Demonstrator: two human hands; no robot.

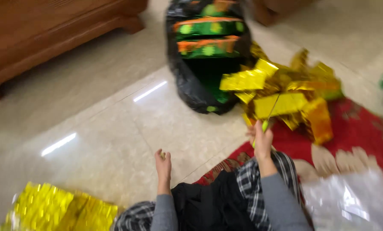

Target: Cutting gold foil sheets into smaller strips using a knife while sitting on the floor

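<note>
Head view shows my right hand (263,143) with its grip clenched on a green stick (265,126) carrying gold foil decoration (281,100) above it, left hand (163,164) pinching a small scrap (162,155) over the floor (114,128).

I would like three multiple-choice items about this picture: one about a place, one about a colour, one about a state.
1. Where is the black bag?
A. on the pale tiled floor, ahead of the person
B. on the wooden furniture
C. in the person's lap

2. What colour is the foil pinwheel?
A. silver
B. gold
C. blue

3. What is the right hand doing?
A. lying flat on the floor
B. resting open on the rug
C. gripping the pinwheel's green stick

Key: 1 A, the black bag stands on the tiled floor. 2 B, the foil pinwheel is gold. 3 C, the right hand closes on the green stick.
</note>
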